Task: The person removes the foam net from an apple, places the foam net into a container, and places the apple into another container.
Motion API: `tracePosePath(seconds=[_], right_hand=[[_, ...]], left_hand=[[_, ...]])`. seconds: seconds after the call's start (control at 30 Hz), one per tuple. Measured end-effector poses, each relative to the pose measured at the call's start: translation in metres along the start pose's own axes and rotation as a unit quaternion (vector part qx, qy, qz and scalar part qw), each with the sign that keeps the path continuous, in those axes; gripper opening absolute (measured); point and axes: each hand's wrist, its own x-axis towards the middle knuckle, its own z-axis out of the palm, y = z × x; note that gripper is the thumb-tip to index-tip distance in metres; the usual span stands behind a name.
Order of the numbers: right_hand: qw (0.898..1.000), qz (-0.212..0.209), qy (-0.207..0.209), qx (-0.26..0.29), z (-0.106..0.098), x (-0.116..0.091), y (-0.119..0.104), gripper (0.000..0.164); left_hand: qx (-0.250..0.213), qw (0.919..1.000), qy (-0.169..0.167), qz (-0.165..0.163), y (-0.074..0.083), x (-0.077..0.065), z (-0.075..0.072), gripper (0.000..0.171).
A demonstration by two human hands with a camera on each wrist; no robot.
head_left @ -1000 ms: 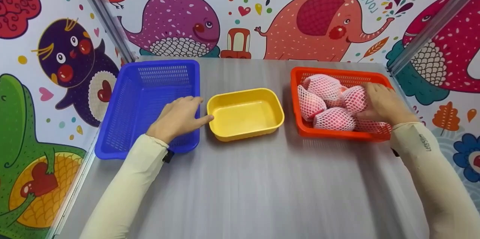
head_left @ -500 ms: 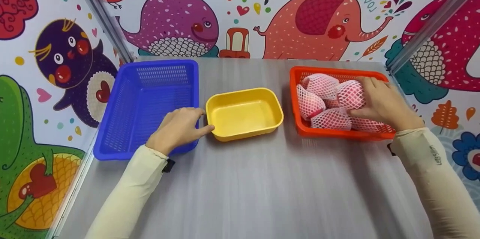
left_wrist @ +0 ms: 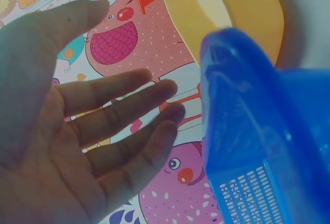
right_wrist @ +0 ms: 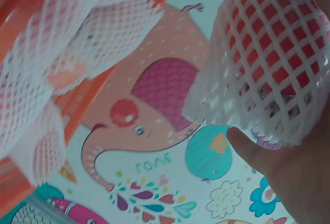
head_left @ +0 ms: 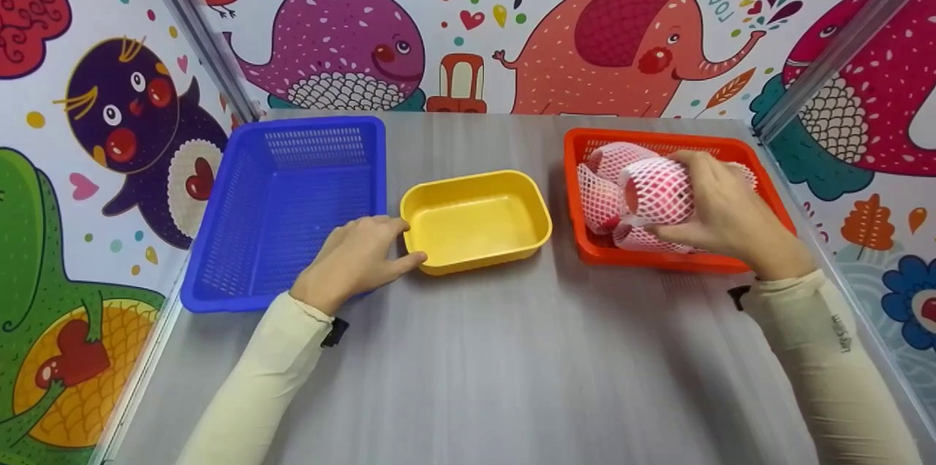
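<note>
My right hand holds a red fruit in a white foam net, raised over the red basket. Seen from the right wrist, the netted fruit sits against that hand, with the basket off to the left. Other netted fruits lie in the basket, partly hidden by the hand and the held fruit. My left hand is at the near left corner of the yellow container, fingers relaxed and spread. In the left wrist view its palm bears nothing; whether the fingertips touch the yellow rim is unclear.
On the left of the grey table stands a blue basket with slotted walls, partly beneath my left hand. Cartoon-printed panels and metal posts enclose the back and sides.
My right hand has lifted the netted fruit and carried it left across the red basket. The left hand has shifted slightly right and toward me, still by the yellow container.
</note>
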Motion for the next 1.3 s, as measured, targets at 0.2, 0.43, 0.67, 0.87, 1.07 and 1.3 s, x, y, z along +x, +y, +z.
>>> tracePosePath(seconds=[0.2, 0.43, 0.67, 0.87, 1.07, 1.3], right_hand=[[0.999, -0.032, 0.003, 0.020, 0.019, -0.004, -0.021, 0.098], [0.994, -0.105, 0.005, 0.040, 0.050, -0.007, -0.050, 0.094], [0.989, -0.142, 0.004, 0.047, 0.088, -0.011, -0.071, 0.089], [0.986, -0.160, 0.006, 0.044, 0.122, -0.015, -0.084, 0.086], [0.986, -0.155, -0.004, 0.052, 0.145, -0.018, -0.096, 0.089], [0.986, -0.144, -0.053, 0.068, 0.168, -0.020, -0.107, 0.092]], left_hand=[[-0.003, 0.9999, 0.004, 0.011, 0.005, -0.002, 0.003, 0.052], [-0.015, 0.9995, 0.017, 0.021, 0.009, -0.006, 0.012, 0.050], [-0.025, 0.9980, 0.033, 0.047, 0.017, -0.010, 0.027, 0.044], [-0.023, 0.9974, 0.031, 0.062, 0.025, -0.014, 0.042, 0.038], [-0.029, 0.9956, 0.051, 0.074, 0.030, -0.017, 0.057, 0.035], [-0.055, 0.9939, 0.048, 0.083, 0.033, -0.023, 0.076, 0.037]])
